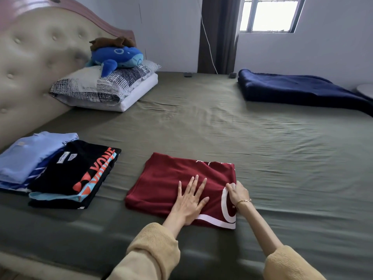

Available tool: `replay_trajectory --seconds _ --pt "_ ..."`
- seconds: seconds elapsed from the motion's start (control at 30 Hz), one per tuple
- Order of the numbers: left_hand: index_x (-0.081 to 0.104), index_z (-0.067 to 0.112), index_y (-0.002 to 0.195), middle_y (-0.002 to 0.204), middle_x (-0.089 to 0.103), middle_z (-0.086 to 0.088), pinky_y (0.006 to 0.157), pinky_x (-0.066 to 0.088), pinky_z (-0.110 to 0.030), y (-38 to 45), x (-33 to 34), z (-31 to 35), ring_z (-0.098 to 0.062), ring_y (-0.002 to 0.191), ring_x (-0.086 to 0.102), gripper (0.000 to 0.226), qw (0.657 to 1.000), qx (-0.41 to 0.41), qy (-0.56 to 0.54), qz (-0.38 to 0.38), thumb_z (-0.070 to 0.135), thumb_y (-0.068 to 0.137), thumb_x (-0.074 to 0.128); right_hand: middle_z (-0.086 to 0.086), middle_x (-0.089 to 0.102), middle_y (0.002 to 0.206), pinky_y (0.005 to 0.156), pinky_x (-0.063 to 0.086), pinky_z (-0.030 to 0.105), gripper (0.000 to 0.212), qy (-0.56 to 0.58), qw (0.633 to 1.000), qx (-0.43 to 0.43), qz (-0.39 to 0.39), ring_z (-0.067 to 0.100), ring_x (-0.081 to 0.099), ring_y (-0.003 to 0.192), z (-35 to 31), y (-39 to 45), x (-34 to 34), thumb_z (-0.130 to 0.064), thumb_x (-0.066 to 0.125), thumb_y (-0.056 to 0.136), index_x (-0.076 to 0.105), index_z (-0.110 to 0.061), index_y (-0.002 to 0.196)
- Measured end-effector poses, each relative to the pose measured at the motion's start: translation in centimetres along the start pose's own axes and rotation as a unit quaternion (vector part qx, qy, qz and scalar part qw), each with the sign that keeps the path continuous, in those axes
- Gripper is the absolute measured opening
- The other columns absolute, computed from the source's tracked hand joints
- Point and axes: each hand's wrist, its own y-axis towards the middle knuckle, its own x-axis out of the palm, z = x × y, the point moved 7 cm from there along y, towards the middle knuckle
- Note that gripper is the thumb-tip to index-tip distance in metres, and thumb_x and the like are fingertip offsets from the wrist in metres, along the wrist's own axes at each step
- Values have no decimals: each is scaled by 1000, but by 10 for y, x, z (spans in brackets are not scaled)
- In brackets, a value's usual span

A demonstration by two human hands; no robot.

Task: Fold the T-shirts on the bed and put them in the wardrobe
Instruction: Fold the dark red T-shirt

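Lying folded: maroon T-shirt, white trim; left grip flat atop, right grip pinching edge.

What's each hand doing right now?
Left hand: open, pressing flat on the red T-shirt.
Right hand: closed, pinching the red T-shirt's right edge.

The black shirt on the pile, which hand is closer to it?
Left. The left hand lies flat on the red shirt, on the side toward the black shirt. The right hand pinches the red shirt's far edge, farther from it.
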Motion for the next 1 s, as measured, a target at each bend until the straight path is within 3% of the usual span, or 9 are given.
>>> replay_trajectory --seconds 0.3,0.4,0.47,0.57,0.7,0.77,0.83,0.9,1.0 --pt "-12 26 150 157 -21 -2 111 -20 -47 2 6 37 -13 144 -21 60 1000 10 -16 -25 44 102 19 26 53 129 94 35 34 35 41 992 104 67 39 47 122 75 9 -86 -18 47 96 54 9 117" --pt "-3 26 152 159 -13 0 113 -16 -45 5 9 43 -11 145 -15 56 998 18 -46 -33 41 103 20 27 58 120 88 38 36 24 84 987 102 92 38 51 114 80 8 -103 -16 52 93 58 5 102" --pt "10 26 152 161 -2 2 116 -10 -42 8 6 39 -9 147 -6 52 996 10 -87 -13 38 104 24 25 61 113 80 37 35 15 117 985 80 96 37 54 106 69 8 -104 -17 53 91 56 -2 92" --pt "42 24 142 153 28 2 116 14 -36 12 -11 24 -12 142 18 42 986 -19 -150 63 30 101 36 20 62 117 91 41 37 23 158 983 37 88 35 54 111 38 7 -97 -19 54 92 61 -2 106" --pt "68 21 111 113 55 0 97 33 -26 14 -34 -5 -15 111 45 29 968 -77 -184 150 12 93 47 19 61 116 96 43 38 29 181 983 -4 41 32 56 108 -9 6 -70 -23 55 91 59 -3 112" --pt "72 13 101 97 61 -3 86 40 -21 16 -37 -18 -15 93 54 27 949 -94 -271 133 4 91 48 19 59 108 81 44 31 28 149 988 -23 12 26 57 89 -33 3 -53 -22 54 91 56 -4 112" --pt "71 7 97 79 61 -1 64 44 -13 16 -35 -26 -8 67 55 25 914 -111 -379 94 0 91 47 23 59 113 84 41 32 36 102 994 -49 10 31 58 98 -56 -1 -38 -18 53 91 51 -1 123" --pt "67 -1 104 69 58 -2 43 35 -9 16 -34 -33 0 42 49 28 871 -141 -464 72 4 97 41 24 58 117 91 36 30 43 61 995 -74 17 34 53 112 -76 -7 -23 -13 51 91 46 0 131" --pt "60 -3 107 58 58 -5 34 29 -12 15 -30 -43 -1 30 45 43 786 -177 -592 26 21 105 25 23 60 107 87 40 29 42 43 996 -77 -5 33 56 110 -96 -17 10 -10 48 90 45 -1 131"
